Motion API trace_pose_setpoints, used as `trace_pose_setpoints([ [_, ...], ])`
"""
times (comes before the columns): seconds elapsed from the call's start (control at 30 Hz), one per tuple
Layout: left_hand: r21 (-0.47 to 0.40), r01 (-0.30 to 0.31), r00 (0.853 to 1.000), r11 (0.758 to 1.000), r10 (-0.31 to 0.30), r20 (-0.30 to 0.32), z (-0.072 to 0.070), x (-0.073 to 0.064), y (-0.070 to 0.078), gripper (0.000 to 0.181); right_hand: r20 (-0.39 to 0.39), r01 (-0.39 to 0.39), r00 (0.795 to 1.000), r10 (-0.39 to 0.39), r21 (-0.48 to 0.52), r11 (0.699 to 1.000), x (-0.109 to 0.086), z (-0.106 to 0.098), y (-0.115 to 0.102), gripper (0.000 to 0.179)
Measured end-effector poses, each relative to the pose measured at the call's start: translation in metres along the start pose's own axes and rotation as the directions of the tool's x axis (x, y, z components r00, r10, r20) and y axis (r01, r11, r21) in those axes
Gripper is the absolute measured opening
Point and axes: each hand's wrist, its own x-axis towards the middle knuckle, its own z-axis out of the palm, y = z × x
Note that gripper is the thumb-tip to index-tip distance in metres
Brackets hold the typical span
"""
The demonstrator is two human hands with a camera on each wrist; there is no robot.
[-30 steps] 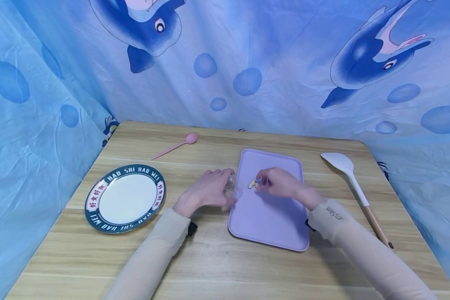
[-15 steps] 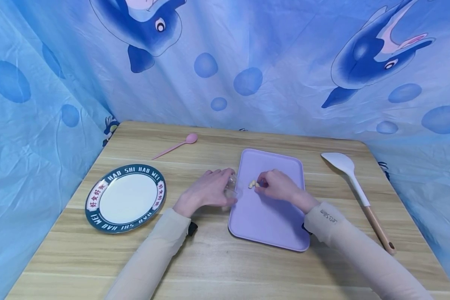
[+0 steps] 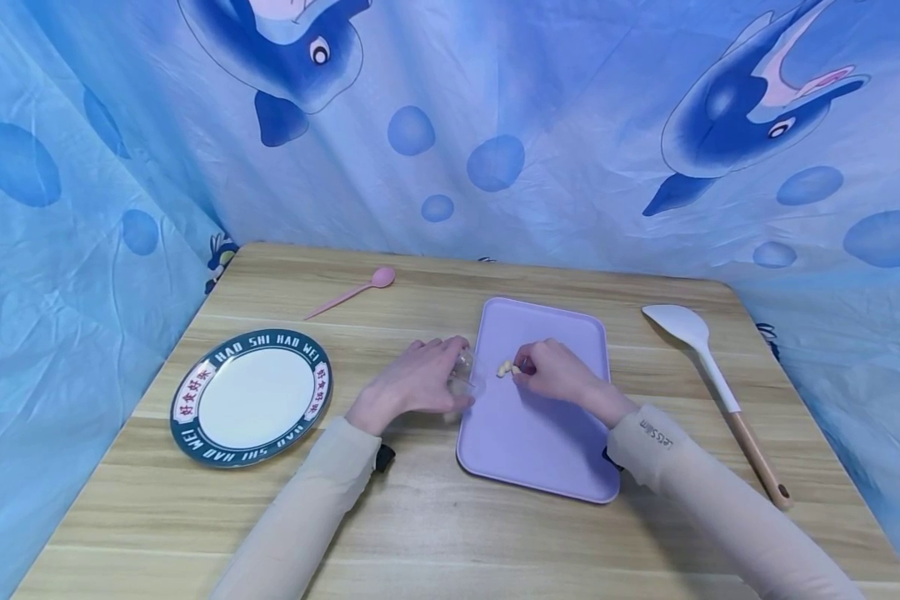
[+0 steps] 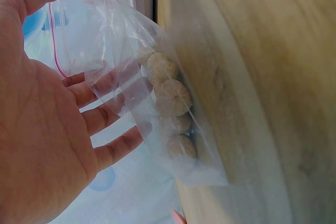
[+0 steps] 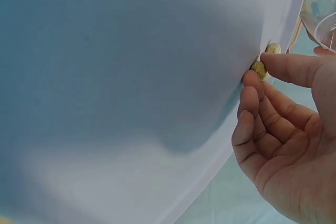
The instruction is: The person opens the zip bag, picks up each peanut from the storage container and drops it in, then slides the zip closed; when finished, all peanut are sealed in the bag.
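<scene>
My left hand (image 3: pixel 420 379) holds a clear zip bag (image 4: pixel 205 156) at the left edge of the lilac tray (image 3: pixel 540 450). In the left wrist view the thumb and fingers lie around the bag's plastic near its red zip line. Several tan, wrinkled, rounded nuts (image 4: pixel 173 98) sit inside it. Over the tray, my right hand (image 3: pixel 562 375) pinches a small yellowish peanut (image 5: pixel 259 70) between thumb and index finger, its other fingers curled. Another peanut (image 5: pixel 274 49) lies just beyond those fingertips, near the tray's rim in the right wrist view.
To the left lies a white plate with a dark green rim (image 3: pixel 187 433). A pink spoon (image 3: pixel 382 277) rests behind it. A white spatula with a wooden handle (image 3: pixel 708 367) lies right of the tray. A blue dolphin curtain (image 3: pixel 570 100) hangs behind the wooden table (image 3: pixel 435 533).
Over the last second my right hand has moved slightly on the tray and its fingers have closed on a peanut. The left hand and bag stay in place.
</scene>
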Motion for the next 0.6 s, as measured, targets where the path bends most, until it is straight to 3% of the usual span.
trace_pose_setpoints([
  [0.4, -0.005, -0.006, 1.0, 1.0, 0.006, -0.007, 0.0, -0.001, 0.001, 0.081, 0.013, 0.001, 1.0, -0.002, 0.015, 1.0, -0.003, -0.005, 0.002, 0.006],
  [0.6, -0.008, -0.005, 1.0, 1.0, 0.005, -0.012, 0.001, -0.001, 0.0, 0.081, -0.036, 0.033, 0.999, -0.033, 0.003, 0.999, -0.002, -0.015, 0.002, 0.008],
])
